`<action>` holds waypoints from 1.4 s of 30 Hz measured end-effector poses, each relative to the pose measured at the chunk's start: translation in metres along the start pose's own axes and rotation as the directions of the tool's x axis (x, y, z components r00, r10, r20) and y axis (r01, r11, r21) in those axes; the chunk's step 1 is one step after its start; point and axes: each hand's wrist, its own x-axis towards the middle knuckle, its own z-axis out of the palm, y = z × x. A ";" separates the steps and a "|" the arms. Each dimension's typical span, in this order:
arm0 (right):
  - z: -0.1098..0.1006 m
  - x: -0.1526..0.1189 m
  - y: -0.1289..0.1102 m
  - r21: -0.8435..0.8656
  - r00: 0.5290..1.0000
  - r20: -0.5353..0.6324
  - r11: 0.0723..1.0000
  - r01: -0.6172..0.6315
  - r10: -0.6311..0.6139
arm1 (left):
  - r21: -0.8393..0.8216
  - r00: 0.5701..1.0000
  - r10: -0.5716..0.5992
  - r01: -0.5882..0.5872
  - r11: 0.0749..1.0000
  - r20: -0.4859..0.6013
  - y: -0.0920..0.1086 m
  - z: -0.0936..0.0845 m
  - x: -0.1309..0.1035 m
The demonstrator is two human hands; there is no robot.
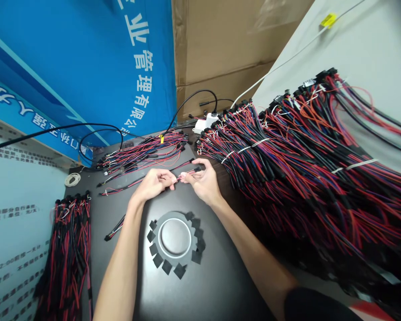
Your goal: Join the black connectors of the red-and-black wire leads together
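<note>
Both hands meet over the dark table, just beyond a round disc. My left hand (158,183) pinches a thin red-and-black wire harness (179,178) near its middle. Close beside it on the right, my right hand (202,180) grips the same harness, with a black connector showing between thumb and forefinger. Small parts at the fingertips are too tiny to make out. Another cable (120,187) runs on the table to the left, behind my left wrist. The round disc (174,237) has black tape pieces stuck around its rim.
A large pile of bundled red and black cables (287,151) fills the right side. More cables (147,149) lie at the back, and a bunch (70,249) hangs at the left edge. White plugs (205,123) and a cardboard sheet (220,49) stand behind.
</note>
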 end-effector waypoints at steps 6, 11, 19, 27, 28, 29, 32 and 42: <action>-0.005 0.006 -0.005 0.041 0.997 0.070 0.999 -0.030 0.027 | -0.068 1.000 0.007 -0.009 0.998 -0.021 -0.009 -0.002 0.001; -0.006 0.008 -0.007 0.047 0.995 0.092 0.998 -0.044 0.040 | -0.086 0.999 -0.009 0.006 0.996 -0.034 -0.009 -0.001 0.000; -0.004 0.010 -0.007 0.057 0.997 0.049 0.997 -0.059 0.056 | 0.003 0.998 0.019 -0.019 1.000 -0.061 -0.005 -0.002 -0.002; -0.004 0.009 -0.007 0.036 0.999 0.039 0.999 -0.011 0.009 | 0.117 0.996 0.080 -0.074 0.990 -0.050 -0.004 -0.007 -0.007; -0.004 0.009 -0.007 0.031 0.999 0.041 0.999 -0.004 0.003 | 0.125 0.995 0.083 -0.076 0.989 -0.051 -0.004 -0.008 -0.007; -0.004 0.009 -0.006 0.027 0.999 0.043 1.000 0.001 -0.002 | 0.133 0.995 0.082 -0.074 0.988 -0.052 -0.004 -0.008 -0.008; -0.005 0.009 -0.005 0.024 0.999 0.040 1.000 0.009 -0.009 | 0.153 0.996 0.070 -0.062 0.986 -0.051 -0.004 -0.009 -0.008; -0.003 0.009 -0.006 0.046 1.000 0.015 0.999 -0.015 0.014 | 0.188 0.996 0.072 -0.062 0.980 -0.049 -0.003 -0.010 -0.010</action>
